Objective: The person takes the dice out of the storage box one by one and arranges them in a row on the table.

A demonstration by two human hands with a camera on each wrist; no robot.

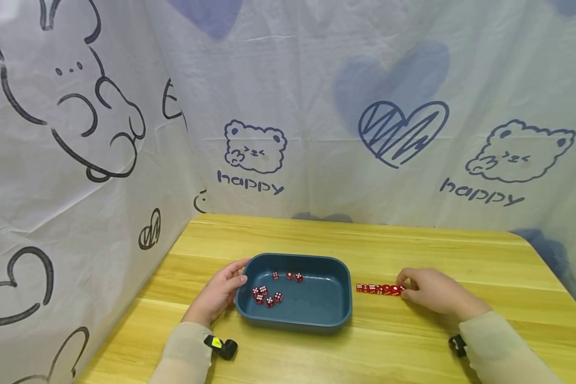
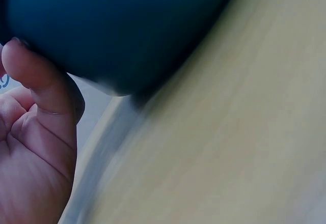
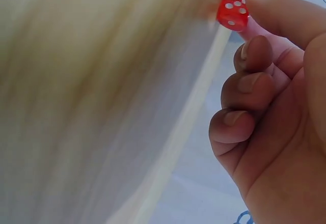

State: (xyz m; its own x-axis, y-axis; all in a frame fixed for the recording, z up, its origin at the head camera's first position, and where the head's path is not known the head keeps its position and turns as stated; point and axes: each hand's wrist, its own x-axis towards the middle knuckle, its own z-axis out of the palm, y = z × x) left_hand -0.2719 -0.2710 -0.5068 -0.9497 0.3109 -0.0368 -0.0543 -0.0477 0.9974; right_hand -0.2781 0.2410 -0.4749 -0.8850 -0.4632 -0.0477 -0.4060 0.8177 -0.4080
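Note:
A dark teal rectangular tray [image 1: 312, 314] stands on the table with several red dice [image 1: 260, 299] inside, mostly toward its left side. At the tray's left end, my left hand [image 1: 219, 288] grips the wall, thumb at the rim and fingers along the outside. To the right of the tray, several red dice with white pips form a straight row [image 1: 376, 289] on the wood. My right hand [image 1: 429, 290] pinches a die [image 3: 234, 12] at the row's right end between thumb and index finger. The other fingers of that hand curl in toward the palm.
The yellow wood-grain table [image 1: 389, 352] runs back to a white cloth [image 1: 312, 90] printed with hearts and bears. Another cloth side [image 1: 101, 213] hangs along the table's left edge. A strapped wrist camera [image 1: 223, 346] sits at the left sleeve.

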